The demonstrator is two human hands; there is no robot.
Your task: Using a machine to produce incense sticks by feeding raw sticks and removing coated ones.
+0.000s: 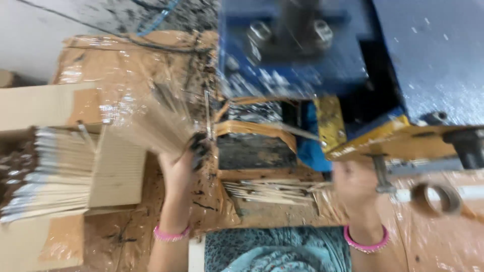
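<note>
My left hand (182,163) is raised with the palm up and grips a fanned bundle of thin wooden sticks (159,121), blurred by motion; the fingertips are smeared black. My right hand (355,184) is blurred below the yellow edge of a blue machine (302,55), near a thin stick (290,130) that points into the machine; whether the fingers hold it is unclear. Both wrists wear pink bangles. A small pile of loose sticks (272,191) lies on the bench between the hands.
A cardboard box (118,168) at the left holds a large stack of sticks (48,174). A tape roll (436,197) lies at the right. Brown plastic-covered sheeting (126,60) covers the bench. A yellow bracket (398,138) juts from the machine.
</note>
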